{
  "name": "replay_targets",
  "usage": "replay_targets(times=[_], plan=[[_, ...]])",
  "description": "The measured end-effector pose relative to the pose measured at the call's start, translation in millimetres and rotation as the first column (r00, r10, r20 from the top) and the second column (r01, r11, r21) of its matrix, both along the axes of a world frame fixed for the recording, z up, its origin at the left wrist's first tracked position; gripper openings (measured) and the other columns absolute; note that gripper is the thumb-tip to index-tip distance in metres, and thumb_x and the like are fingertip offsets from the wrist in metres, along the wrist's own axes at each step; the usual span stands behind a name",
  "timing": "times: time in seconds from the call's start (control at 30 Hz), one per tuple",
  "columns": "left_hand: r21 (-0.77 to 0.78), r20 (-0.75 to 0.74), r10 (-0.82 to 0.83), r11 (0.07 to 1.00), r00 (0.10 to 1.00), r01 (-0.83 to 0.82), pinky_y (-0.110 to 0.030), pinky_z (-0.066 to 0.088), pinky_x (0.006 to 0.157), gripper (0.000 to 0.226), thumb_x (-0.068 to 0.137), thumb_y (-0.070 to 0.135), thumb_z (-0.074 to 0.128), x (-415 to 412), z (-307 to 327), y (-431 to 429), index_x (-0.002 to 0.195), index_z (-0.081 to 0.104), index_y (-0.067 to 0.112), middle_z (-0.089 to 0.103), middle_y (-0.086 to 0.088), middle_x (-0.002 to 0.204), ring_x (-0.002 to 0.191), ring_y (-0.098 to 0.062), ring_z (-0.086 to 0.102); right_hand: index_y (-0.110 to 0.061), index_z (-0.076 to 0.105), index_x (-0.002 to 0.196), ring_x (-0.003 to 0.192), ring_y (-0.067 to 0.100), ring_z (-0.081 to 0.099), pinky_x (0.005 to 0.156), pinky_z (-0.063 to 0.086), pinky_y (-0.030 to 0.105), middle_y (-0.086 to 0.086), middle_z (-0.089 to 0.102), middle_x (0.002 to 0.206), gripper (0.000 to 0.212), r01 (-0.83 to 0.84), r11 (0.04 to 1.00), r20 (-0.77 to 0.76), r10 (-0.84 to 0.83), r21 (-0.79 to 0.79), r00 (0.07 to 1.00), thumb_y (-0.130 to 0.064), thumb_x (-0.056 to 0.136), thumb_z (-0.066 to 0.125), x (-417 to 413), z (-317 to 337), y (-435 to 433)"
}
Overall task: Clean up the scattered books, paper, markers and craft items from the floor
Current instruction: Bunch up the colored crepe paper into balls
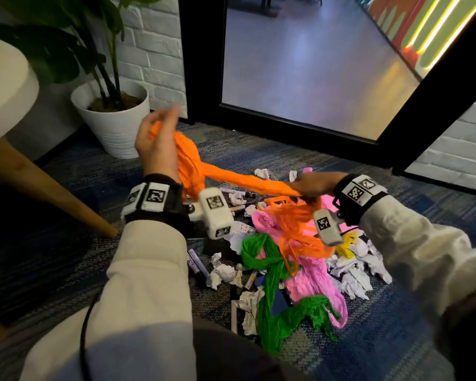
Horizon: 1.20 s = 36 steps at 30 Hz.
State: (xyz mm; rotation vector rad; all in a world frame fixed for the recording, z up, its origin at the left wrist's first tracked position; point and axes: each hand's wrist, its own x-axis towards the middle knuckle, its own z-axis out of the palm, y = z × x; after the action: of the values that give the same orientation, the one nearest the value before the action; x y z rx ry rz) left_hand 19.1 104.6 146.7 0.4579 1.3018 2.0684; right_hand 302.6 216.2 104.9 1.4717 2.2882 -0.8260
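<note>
A long orange crepe-paper streamer point(220, 177) stretches between both hands above the floor pile. My left hand point(157, 144) is raised near the plant pot, fingers curled round a bunched end of it. My right hand point(312, 184) pinches the streamer lower down, just over the pile. Under it lie more tangled orange strands point(294, 229), a pink streamer point(311, 279) and a green streamer point(272, 306). Crumpled white paper balls point(223, 273) and several markers point(195, 261) are scattered on the carpet around them. A yellow piece point(348, 243) shows beside my right wrist.
A white pot with a green plant point(116, 119) stands at the back left by the brick wall. A wooden leg point(52, 193) of a white round table slants down at left. A black-framed glass door point(300, 78) rises behind the pile.
</note>
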Motion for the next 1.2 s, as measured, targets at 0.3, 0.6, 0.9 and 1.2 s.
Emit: replay_targets(times=[0.3, 0.6, 0.9, 1.2], plan=[[-0.360, -0.314, -0.726, 0.687, 0.611, 0.631, -0.027, 0.051, 0.096, 0.061, 0.066, 0.054, 0.083, 57, -11, 0, 0.117, 0.071, 0.024, 0.074, -0.004, 0.113, 0.108, -0.013, 0.068, -0.013, 0.059, 0.064, 0.042, 0.011, 0.041, 0.044, 0.038, 0.018, -0.004, 0.048, 0.048, 0.050, -0.041, 0.999, -0.633, 0.030, -0.003, 0.774, -0.043, 0.102, 0.044, -47, 97, -23], [-0.155, -0.040, -0.604, 0.791, 0.796, 0.592, -0.025, 0.042, 0.053, 0.018, 0.080, 0.010, 0.057, 55, 9, 0, 0.068, 0.068, 0.018, 0.060, 0.005, 0.055, 0.048, -0.009, 0.052, -0.006, 0.065, 0.097, 0.051, 0.012, 0.046, 0.048, 0.046, 0.024, 0.001, 0.051, 0.060, 0.044, 0.026, 0.994, -0.732, 0.062, 0.108, 0.679, -0.047, 0.099, 0.051, -64, 103, -21], [-0.090, 0.185, -0.237, 0.962, 0.954, 0.256, -0.039, 0.056, 0.078, 0.040, 0.071, 0.044, 0.081, 28, 1, 1, 0.084, 0.070, 0.008, 0.072, -0.011, 0.085, 0.073, -0.024, 0.068, 0.006, 0.053, 0.114, 0.046, 0.012, 0.033, 0.060, 0.032, 0.032, -0.002, 0.029, 0.056, 0.055, -0.230, 0.859, -0.625, -0.126, -0.458, 0.771, -0.046, 0.099, 0.040, -37, 25, -46], [-0.329, -0.299, -0.071, 0.944, 0.952, -0.033, -0.016, 0.037, 0.045, 0.032, 0.082, 0.027, 0.075, 30, -9, 5, 0.061, 0.052, 0.018, 0.050, 0.002, 0.056, 0.043, -0.005, 0.042, -0.024, 0.057, 0.107, 0.044, 0.001, 0.029, 0.035, 0.023, 0.011, -0.004, 0.044, 0.068, 0.043, -0.108, 0.836, -0.556, -0.255, -0.538, 0.791, -0.040, 0.074, 0.079, -1, 51, -12]])
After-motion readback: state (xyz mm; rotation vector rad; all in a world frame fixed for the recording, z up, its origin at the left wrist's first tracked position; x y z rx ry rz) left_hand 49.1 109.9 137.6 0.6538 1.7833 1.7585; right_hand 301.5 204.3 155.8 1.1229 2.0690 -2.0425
